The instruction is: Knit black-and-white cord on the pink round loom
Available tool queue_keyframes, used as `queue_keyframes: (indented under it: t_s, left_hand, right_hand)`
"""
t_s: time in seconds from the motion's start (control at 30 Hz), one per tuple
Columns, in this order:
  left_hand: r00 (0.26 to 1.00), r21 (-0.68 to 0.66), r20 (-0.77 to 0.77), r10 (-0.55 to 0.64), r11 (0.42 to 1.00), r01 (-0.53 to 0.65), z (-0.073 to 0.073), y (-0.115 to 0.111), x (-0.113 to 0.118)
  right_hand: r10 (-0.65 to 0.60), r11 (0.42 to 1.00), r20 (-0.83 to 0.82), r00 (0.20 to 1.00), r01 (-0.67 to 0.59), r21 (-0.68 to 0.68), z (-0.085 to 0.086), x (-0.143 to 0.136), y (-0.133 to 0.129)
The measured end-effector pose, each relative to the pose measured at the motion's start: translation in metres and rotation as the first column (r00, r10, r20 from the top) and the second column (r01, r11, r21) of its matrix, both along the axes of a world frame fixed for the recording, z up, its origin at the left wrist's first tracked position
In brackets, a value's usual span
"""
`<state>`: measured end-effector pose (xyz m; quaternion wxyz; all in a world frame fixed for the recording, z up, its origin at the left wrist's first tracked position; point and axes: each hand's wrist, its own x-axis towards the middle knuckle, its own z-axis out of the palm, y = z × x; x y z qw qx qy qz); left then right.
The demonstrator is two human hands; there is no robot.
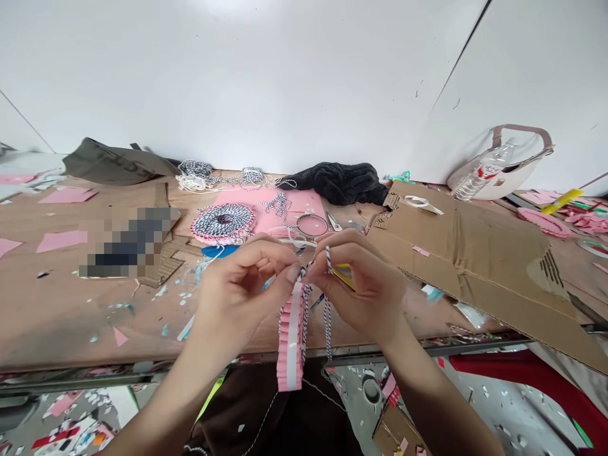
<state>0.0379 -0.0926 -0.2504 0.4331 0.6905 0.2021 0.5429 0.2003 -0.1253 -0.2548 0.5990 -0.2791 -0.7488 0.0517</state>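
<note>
A pleated pink strip (289,342) with a white band down its middle hangs below my fingers, edged with black-and-white cord. My left hand (244,285) pinches the cord at the strip's top end. Close beside it, my right hand (363,278) pinches the same cord (327,323), which loops over a finger and dangles in a doubled length. The fingertips of both hands nearly meet. Behind my left hand lies a round coil of black-and-white cord with a pink edge (223,223), beside pink sheets (304,201).
Cardboard sheets (498,253) cover the right of the table (61,316). Along the wall are a black cloth (339,182), cord bundles (196,170), a dark cap (114,163), a plastic bottle (484,171) and a white bag (517,177). Scissors (334,221) and a tape roll (312,225) lie behind my hands.
</note>
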Motion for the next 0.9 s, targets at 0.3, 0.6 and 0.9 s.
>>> queue_keyframes:
  t_s: [0.3,0.6,0.9]
  left_hand:
    - [1.000,-0.026,0.008,0.003,1.000,-0.003,-0.002,-0.005,0.003]
    - [0.997,0.054,-0.013,0.081,0.995,-0.080,-0.003,-0.007,0.003]
    - [0.998,0.015,-0.057,0.014,1.000,-0.013,-0.001,-0.007,-0.004]
  right_hand:
    - [0.006,0.997,-0.115,0.993,-0.016,-0.080,-0.002,-0.001,-0.005]
    - [-0.015,0.996,-0.069,0.997,0.008,-0.091,0.000,-0.002,-0.006]
    - [-0.061,0.998,0.120,0.991,0.064,-0.014,0.006,0.006,-0.006]
